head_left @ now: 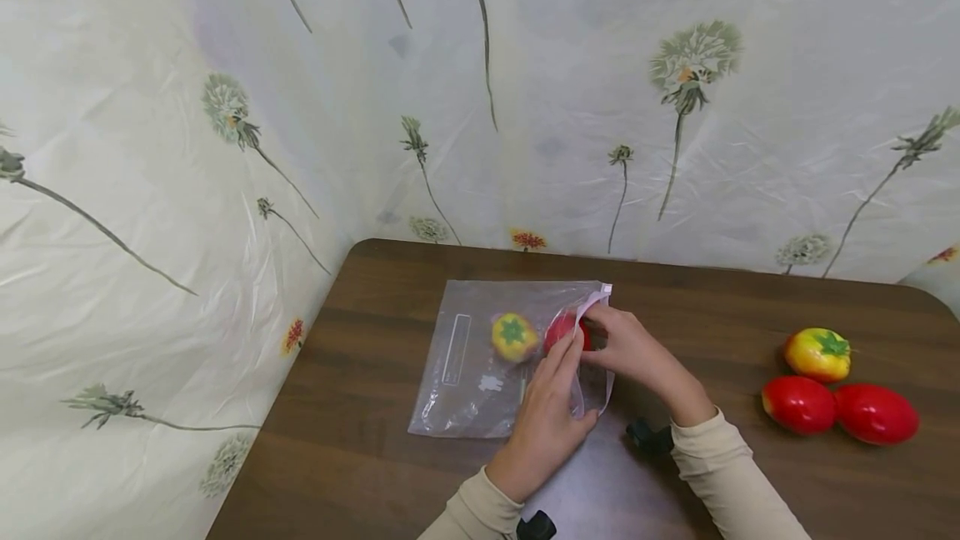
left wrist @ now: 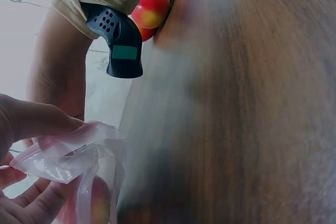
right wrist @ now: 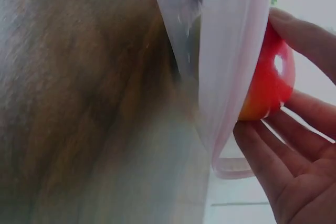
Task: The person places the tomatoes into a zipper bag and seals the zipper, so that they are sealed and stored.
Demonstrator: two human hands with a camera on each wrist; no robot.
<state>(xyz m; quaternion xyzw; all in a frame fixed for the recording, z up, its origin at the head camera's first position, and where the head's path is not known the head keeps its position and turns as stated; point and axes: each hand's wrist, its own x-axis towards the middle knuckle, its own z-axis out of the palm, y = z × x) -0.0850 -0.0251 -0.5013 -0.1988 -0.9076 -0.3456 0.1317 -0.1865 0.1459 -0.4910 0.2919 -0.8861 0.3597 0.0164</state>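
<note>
A clear zip bag [head_left: 465, 407] lies flat on the table with its pink-edged mouth to the right. Inside it rests a yellow fruit with a green leafy top [head_left: 513, 338]. At the mouth, my left hand [head_left: 549, 408] pinches the bag's rim between thumb and fingers, as the left wrist view shows. My right hand [head_left: 633, 350] reaches into the opening and holds a glossy red fruit [right wrist: 273, 80] with an orange-yellow underside. Thumb and fingers are spread around that fruit, and the bag's edge covers part of it.
On the right of the brown table [head_left: 360, 340] sit a yellow-red fruit with a green top [head_left: 819, 354] and two oval red fruits [head_left: 798, 404] touching each other. A flower-patterned sheet [head_left: 555, 107] hangs behind and to the left. Black cameras [left wrist: 123, 40] are strapped at the wrists.
</note>
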